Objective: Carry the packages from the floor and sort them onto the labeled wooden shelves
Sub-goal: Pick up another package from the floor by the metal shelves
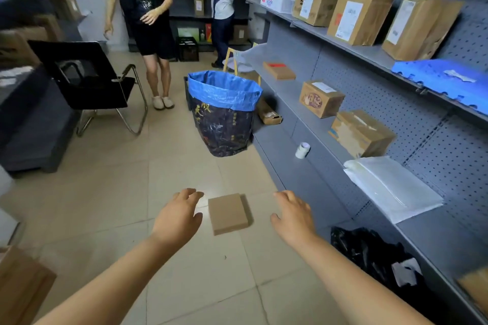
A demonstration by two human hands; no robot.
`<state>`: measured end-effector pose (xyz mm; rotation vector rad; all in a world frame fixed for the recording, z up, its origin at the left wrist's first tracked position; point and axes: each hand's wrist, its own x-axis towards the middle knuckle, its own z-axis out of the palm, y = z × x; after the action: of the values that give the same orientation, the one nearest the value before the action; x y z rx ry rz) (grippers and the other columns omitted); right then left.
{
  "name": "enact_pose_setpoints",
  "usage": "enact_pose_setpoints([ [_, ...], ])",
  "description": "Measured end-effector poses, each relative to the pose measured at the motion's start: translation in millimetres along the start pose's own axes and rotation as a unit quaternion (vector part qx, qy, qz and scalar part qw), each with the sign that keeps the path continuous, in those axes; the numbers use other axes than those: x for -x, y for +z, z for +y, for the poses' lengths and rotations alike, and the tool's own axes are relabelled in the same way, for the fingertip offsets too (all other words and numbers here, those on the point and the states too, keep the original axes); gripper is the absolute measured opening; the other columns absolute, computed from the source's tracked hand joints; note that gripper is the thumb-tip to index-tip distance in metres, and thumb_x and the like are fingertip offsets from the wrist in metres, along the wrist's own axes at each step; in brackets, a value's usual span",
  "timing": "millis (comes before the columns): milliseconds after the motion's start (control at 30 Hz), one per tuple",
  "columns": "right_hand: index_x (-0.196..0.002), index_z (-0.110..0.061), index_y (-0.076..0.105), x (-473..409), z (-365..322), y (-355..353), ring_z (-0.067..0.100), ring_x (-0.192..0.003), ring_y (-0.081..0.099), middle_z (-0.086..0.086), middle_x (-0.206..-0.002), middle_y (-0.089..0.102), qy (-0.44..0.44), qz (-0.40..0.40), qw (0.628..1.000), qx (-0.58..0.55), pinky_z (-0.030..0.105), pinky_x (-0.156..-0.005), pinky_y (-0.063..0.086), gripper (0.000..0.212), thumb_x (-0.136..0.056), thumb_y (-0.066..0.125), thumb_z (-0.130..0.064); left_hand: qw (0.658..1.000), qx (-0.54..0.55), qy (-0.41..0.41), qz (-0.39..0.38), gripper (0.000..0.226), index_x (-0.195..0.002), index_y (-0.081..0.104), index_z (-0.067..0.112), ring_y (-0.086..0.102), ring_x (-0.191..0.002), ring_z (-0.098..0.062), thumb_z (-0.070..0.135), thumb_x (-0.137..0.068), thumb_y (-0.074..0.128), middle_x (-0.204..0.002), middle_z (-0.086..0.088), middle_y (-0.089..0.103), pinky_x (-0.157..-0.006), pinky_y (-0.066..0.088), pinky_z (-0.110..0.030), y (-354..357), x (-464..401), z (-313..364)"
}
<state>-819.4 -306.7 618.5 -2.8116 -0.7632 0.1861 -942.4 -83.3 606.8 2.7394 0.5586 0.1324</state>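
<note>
Two open hands flanking unlabeled box

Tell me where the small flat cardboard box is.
The flat cardboard box lies on the floor tiles, lower centre, between the left hand and right hand, untouched.

I see a flat brown matt cardboard package on glossy beige floor tiles, grey matt perforated metal shelving, and a blue woven-plastic sack, crinkled and shiny.
</note>
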Motion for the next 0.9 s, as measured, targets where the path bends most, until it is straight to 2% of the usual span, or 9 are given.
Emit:
enact_pose_setpoints([
  [400, -0.138, -0.017, 0.041, -180.0, 9.7, 16.8, 0.028, -0.121, 0.048, 0.005, -0.139, 0.046, -0.005, -0.049, 0.999, 0.0, 0.036, -0.104, 0.032, 0.049, -0.09, 0.05, -0.021, 0.999, 0.01, -0.042, -0.033, 0.05, -0.137, 0.041, 0.019, 0.039, -0.129, -0.022, 0.02, -0.088, 0.048, -0.142, -0.001, 0.042, -0.095, 0.042, -0.033, 29.2, -160.6, -30.7],
  [733, -0.137, -0.018, 0.043, -342.4, 9.2, 52.9, 0.027, -0.119, 0.05, 0.006, -0.135, 0.049, 0.07, -0.114, 0.991, 0.006, 0.036, -0.102, 0.035, 0.05, -0.088, 0.051, -0.024, 0.992, 0.05, -0.037, -0.112, 0.051, -0.137, 0.04, 0.018, 0.038, -0.13, -0.022, 0.02, -0.087, 0.049, -0.142, -0.001, 0.042, -0.1, 0.04, -0.033, 81.4, -339.5, -78.6],
  [900, -0.138, -0.018, 0.04, -419.2, 15.6, 80.8, 0.026, -0.118, 0.051, 0.005, -0.135, 0.048, 0.098, -0.158, 0.982, -0.024, 0.033, -0.103, 0.033, 0.049, -0.09, 0.049, -0.023, 0.987, 0.018, -0.042, -0.155, 0.05, -0.138, 0.039, 0.02, 0.038, -0.13, -0.02, 0.021, -0.088, 0.048, -0.142, 0.001, 0.042, -0.098, 0.039, -0.031, 107.4, -418.2, -109.7],
])
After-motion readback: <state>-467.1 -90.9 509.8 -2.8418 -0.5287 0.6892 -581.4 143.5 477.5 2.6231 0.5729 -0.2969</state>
